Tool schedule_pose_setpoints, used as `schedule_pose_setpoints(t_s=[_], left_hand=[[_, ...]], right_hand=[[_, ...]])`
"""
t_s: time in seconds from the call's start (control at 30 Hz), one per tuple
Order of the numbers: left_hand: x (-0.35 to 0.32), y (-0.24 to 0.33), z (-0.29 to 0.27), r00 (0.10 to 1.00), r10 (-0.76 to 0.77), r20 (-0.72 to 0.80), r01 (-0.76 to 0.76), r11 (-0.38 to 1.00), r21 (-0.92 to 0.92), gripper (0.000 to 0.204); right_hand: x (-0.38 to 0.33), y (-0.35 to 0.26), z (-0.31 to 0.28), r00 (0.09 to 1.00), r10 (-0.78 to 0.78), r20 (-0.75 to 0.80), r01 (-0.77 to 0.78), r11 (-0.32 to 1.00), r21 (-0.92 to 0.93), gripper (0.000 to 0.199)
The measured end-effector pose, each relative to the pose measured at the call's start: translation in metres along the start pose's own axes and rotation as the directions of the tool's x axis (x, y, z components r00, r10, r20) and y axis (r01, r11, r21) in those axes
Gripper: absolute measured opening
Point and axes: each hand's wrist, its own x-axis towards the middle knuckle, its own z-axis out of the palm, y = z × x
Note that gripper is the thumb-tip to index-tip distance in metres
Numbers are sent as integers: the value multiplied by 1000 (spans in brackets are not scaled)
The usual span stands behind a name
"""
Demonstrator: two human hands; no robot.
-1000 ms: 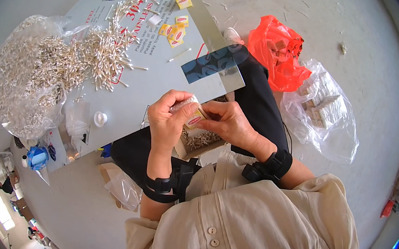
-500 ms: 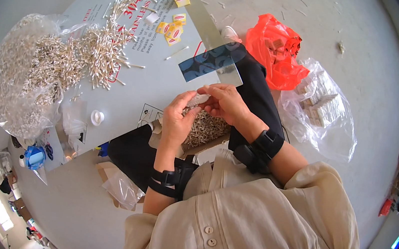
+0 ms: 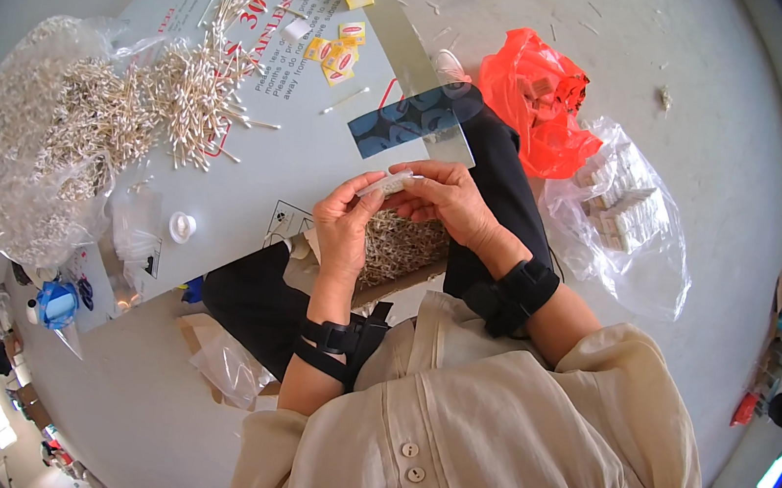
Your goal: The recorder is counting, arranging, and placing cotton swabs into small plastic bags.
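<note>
Both of my hands meet over my lap, holding a small clear plastic packet (image 3: pixel 387 185) with whitish contents. My left hand (image 3: pixel 346 228) pinches its left end between thumb and fingers. At the other end, my right hand (image 3: pixel 456 201) grips it with thumb and forefinger, the other fingers curled under. Just below the hands, a cardboard box (image 3: pixel 414 282) on my lap is full of loose cotton swabs (image 3: pixel 405 249), partly hidden by my left hand. A dark blue patterned sheet (image 3: pixel 407 120) lies at the table edge beyond my fingers.
On the table (image 3: pixel 254 157), cotton swabs (image 3: pixel 198 100) spill from a large clear bag (image 3: pixel 11 125). Nearby are yellow labels (image 3: pixel 341 57), a white round lid (image 3: pixel 182 227) and clear small bags (image 3: pixel 133 235). On the floor stand a red bag (image 3: pixel 529 94) and a clear bag of white packs (image 3: pixel 627 216).
The packet has turned between my fingers and now shows more of its clear film. My left hand has shifted slightly left; the whole view has moved a little.
</note>
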Motion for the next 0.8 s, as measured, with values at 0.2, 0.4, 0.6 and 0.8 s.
schedule_pose_setpoints(t_s=[0.2, 0.4, 0.6, 0.8], left_hand=[[0, -8, 2, 1000, -14, -27, 12, 997, -73, 21], [3, -14, 1, 1000, -16, -9, 15, 997, -82, 21], [5, -17, 1, 1000, -15, 3, 15, 994, -110, 21], [5, -16, 1, 1000, -3, 0, 3, 993, -119, 21]], right_hand=[[-1, 0, 2, 999, -25, -39, 24, 999, -27, 29], [1, 4, -5, 998, -66, -6, 65, 997, -36, 30], [-7, 4, -8, 994, -100, 49, 94, 990, 104, 41], [-7, 2, -7, 993, -115, -32, 115, 993, 1, 34]])
